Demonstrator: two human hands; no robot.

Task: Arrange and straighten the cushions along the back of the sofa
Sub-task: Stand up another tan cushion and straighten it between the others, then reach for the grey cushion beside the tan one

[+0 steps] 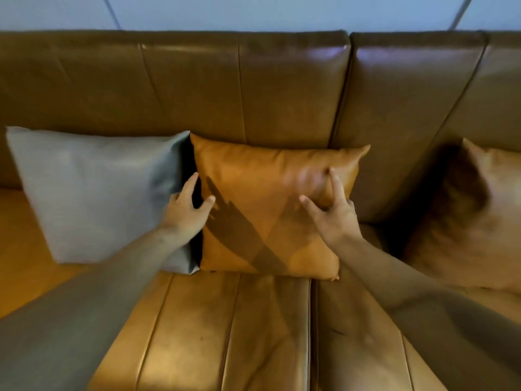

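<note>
An orange leather cushion (253,193) leans against the back of the brown sofa (197,88), in the middle. A grey cushion (95,193) stands to its left, touching it. My left hand (186,210) is at the orange cushion's left edge, fingers spread, thumb on its face and fingers reaching into the gap between the two cushions. My right hand (329,210) rests on the orange cushion's upper right face with the fingers apart, a fingertip pressing a dent into it. A second orange cushion (485,221) sits at the far right, blurred.
The sofa's seat (225,334) stretches below the cushions toward me. A pale wall (253,12) rises behind the sofa's back.
</note>
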